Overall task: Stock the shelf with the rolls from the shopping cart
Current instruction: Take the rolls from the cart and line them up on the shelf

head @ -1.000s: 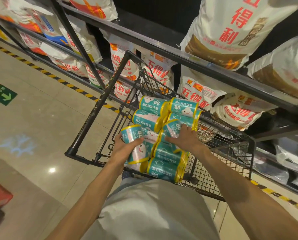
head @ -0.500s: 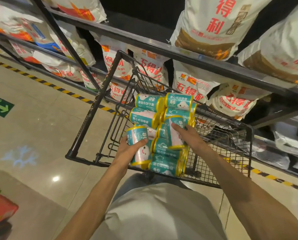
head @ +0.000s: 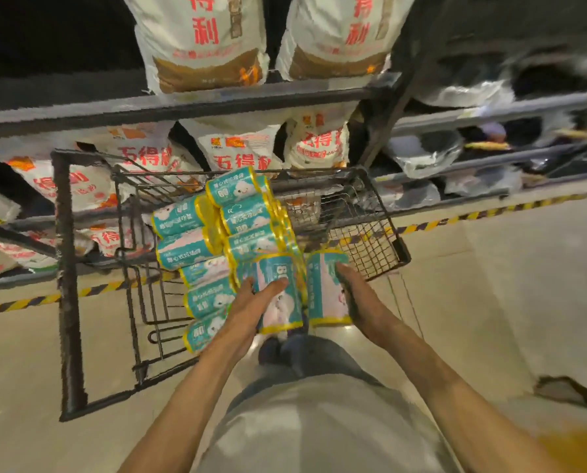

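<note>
The black wire-mesh shopping cart (head: 370,213) stood against the dark metal shelf (head: 189,104), which was loaded with white sacks printed in red characters (head: 237,155). Inside the cart, toward its near left side, lay a heap of teal plastic-wrapped rolls with yellow end bands (head: 217,233), most of them on their sides and pressed against one another.

At the near edge of the cart, the left hand (head: 251,312) was wrapped round one teal roll with a pale cartoon print (head: 278,295), thumb across its front and fingers behind, holding it upright. Just beside it, the right hand (head: 360,302) held a second upright roll (head: 326,288) with the palm and fingers laid along its right flank; how far the fingers curled behind could not be seen. Both rolls sat at the cart's rim, touching or nearly touching each other.

The rolls looked light and somewhat soft, with a slick film wrapper that could slide under a loose grip. Taking each round the middle of its barrel, between the yellow bands, seemed the surest hold; squeezing hard would likely dent them.
</note>
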